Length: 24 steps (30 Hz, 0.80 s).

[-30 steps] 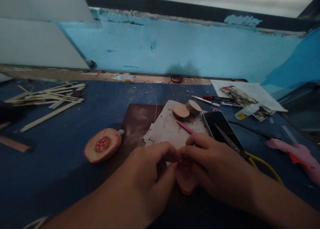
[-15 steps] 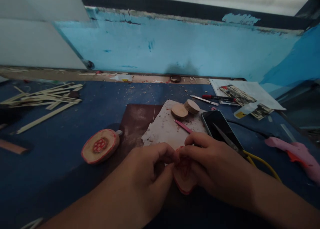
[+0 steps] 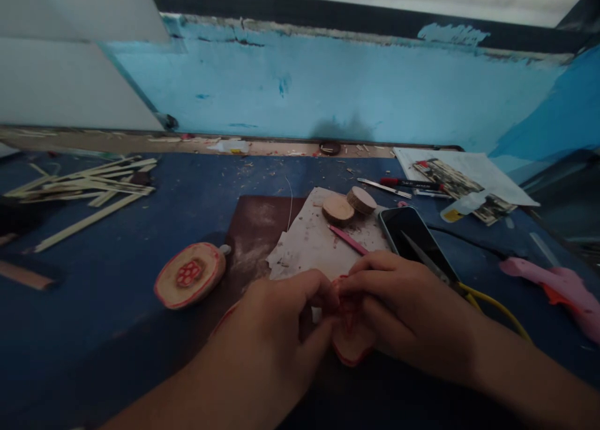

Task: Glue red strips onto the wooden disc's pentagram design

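Note:
A wood slice [image 3: 352, 345] with a red-painted rim and red lines on its face is held between both hands near the front of the table. My left hand [image 3: 290, 330] pinches at its upper left edge, thumb and forefinger together. From the other side, my right hand [image 3: 403, 299] grips the slice with fingers closed over its top. Fingertips hide part of the red pattern. Further left lies another wood slice [image 3: 190, 275] with a red rim and red circles in its middle. A red edge of something shows beside my left wrist, mostly covered.
White paper [image 3: 304, 249] on a brown sheet [image 3: 257, 217] bears two plain wood slices [image 3: 337, 209] and a pink pencil-like tool [image 3: 347, 239]. To the right are a phone [image 3: 412, 230], yellow-handled scissors [image 3: 497, 308] and a pink glue gun [image 3: 553, 286]. Thin wooden sticks [image 3: 98, 183] lie left.
Both hands and the held slice have shifted slightly to the right. A red edge now shows beside my left wrist. The hands keep their grip.

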Motion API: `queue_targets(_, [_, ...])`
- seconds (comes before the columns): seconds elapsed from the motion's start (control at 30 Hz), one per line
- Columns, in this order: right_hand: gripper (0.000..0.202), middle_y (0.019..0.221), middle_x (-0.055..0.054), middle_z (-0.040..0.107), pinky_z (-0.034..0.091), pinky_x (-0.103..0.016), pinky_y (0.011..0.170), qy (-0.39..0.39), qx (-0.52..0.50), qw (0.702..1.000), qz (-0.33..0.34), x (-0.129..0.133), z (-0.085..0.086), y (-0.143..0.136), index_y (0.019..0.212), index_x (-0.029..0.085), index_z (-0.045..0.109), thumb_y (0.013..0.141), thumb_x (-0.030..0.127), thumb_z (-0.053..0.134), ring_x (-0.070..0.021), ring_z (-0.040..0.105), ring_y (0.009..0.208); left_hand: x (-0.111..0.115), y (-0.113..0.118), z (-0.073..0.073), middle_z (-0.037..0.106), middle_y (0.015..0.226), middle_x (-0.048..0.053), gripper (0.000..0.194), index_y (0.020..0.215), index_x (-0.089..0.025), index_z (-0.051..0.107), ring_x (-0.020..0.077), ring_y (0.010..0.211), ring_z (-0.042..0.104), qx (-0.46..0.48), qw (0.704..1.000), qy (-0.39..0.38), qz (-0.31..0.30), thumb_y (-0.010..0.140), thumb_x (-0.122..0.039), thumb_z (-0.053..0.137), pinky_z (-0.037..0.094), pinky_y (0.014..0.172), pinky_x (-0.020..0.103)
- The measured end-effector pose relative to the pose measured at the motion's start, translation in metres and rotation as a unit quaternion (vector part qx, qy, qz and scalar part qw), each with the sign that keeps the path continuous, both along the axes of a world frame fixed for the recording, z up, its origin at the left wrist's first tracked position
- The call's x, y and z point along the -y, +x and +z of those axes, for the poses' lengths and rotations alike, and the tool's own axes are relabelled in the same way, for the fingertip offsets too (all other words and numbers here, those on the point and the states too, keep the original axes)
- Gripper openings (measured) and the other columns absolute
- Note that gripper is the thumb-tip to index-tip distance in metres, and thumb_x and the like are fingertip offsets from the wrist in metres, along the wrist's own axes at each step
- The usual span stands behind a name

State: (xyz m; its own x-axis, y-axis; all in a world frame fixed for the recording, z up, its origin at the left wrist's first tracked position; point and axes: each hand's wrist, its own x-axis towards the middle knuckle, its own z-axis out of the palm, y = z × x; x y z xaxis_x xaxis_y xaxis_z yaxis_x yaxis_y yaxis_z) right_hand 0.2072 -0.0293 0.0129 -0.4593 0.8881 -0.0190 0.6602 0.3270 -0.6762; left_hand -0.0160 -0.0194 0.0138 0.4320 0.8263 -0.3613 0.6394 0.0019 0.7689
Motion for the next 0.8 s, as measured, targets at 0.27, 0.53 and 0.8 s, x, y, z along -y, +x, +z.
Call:
queue_targets(0.27, [0.023,0.093,-0.001,0.082,0.054,-0.029,0.071,0.005,-0.066,0.989,-0.130,-0.002,0.003,0.001,0.108,0.025,0.081,0.099,0.021,0.060,-0.0171,0.074,0.082,0.002,0.000,0.009,0.078,0.086,-0.009,0.016,0.088,-0.029,0.072,0.0135,0.078,0.072,0.020,0.998,0.036,-0.050,0.098,-0.022,0.061,0.046,0.066,0.024])
queue_targets(0.53, [0.017,0.092,-0.003,0.085,0.065,-0.030,0.075,-0.132,-0.198,0.955,-0.177,-0.012,-0.006,0.015,0.104,0.026,0.082,0.099,0.039,0.071,-0.0218,0.081,0.086,0.007,-0.003,-0.002,0.075,0.083,-0.009,0.020,0.087,-0.027,0.063,0.0115,0.070,0.068,0.017,0.990,0.091,-0.106,0.104,-0.023,0.052,0.046,0.067,0.025])
queue_targets(0.8, [0.022,0.081,0.000,0.083,0.058,-0.025,0.063,-0.141,-0.161,0.964,-0.155,-0.010,-0.006,0.020,0.086,0.027,0.085,0.094,0.048,0.080,-0.0185,0.076,0.073,0.013,0.005,0.005,0.072,0.073,-0.002,0.009,0.094,-0.029,0.067,0.0208,0.074,0.072,-0.011,0.985,0.165,-0.042,0.096,-0.035,0.061,0.049,0.062,0.026])
